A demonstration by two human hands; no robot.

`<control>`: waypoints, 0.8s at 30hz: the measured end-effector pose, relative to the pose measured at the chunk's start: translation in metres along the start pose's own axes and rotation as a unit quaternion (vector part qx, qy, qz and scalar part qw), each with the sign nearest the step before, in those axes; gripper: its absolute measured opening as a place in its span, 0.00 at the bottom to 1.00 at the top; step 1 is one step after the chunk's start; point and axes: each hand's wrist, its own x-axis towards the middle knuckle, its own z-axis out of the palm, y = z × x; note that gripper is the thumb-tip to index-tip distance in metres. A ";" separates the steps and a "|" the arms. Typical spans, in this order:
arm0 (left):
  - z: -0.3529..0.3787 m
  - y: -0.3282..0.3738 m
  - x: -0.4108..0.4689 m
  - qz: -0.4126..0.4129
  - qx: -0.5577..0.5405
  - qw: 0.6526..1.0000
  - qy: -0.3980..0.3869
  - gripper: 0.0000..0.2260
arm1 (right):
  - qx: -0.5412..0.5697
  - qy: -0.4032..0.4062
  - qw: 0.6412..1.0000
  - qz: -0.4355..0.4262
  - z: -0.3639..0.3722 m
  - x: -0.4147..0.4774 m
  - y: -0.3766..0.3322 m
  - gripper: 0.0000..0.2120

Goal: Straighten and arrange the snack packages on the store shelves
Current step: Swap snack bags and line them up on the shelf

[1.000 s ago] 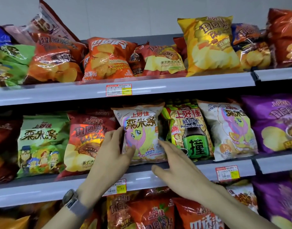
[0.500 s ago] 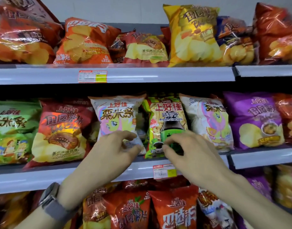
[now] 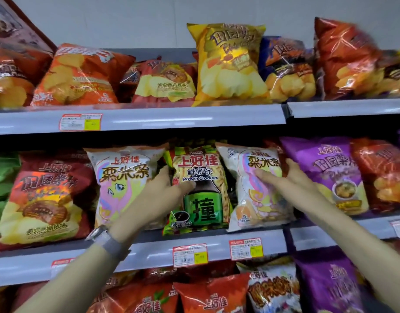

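Snack packages [image 3: 79, 77] fill grey shelves set against a pale wall [image 3: 126, 19]. Your hands work at the middle shelf [image 3: 149, 249], beneath the upper shelf [image 3: 171, 119]. Right of your right hand leans a purple bag [image 3: 325, 175]. Left of your left hand stand a red bag [image 3: 47, 195] and a white bag [image 3: 122, 177]. Price tags [image 3: 190, 256] sit on the shelf edge below both hands. Your left hand [image 3: 165, 190] grips the left edge of the prawn cracker bag [image 3: 201, 199], thumb across its front, fingers tucked behind. Your right hand [image 3: 291, 177] grips the right edge of a second white bag [image 3: 251, 204], thumb on its front.
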 end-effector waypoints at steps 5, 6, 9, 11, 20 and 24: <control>0.014 -0.006 0.019 -0.072 -0.096 0.993 -0.006 0.35 | 0.122 -0.163 0.977 0.060 0.002 0.011 0.020 0.33; 0.017 -0.006 0.021 -0.077 -0.115 0.990 -0.009 0.30 | 0.144 -0.165 0.975 0.042 0.002 0.009 0.019 0.32; 0.023 -0.005 0.024 -0.086 -0.140 0.986 -0.015 0.34 | 0.213 -0.099 0.972 -0.010 0.000 0.007 0.017 0.32; 0.027 -0.003 0.026 -0.089 -0.157 0.983 0.007 0.38 | 0.222 -0.064 0.972 -0.038 -0.005 0.002 0.014 0.35; 0.024 0.013 0.012 0.032 -0.120 0.989 0.077 0.31 | 0.097 0.055 0.993 -0.034 -0.046 -0.009 0.029 0.48; 0.006 0.021 -0.010 0.064 -0.123 0.985 0.100 0.23 | 0.070 0.077 0.994 -0.042 -0.049 -0.013 0.036 0.55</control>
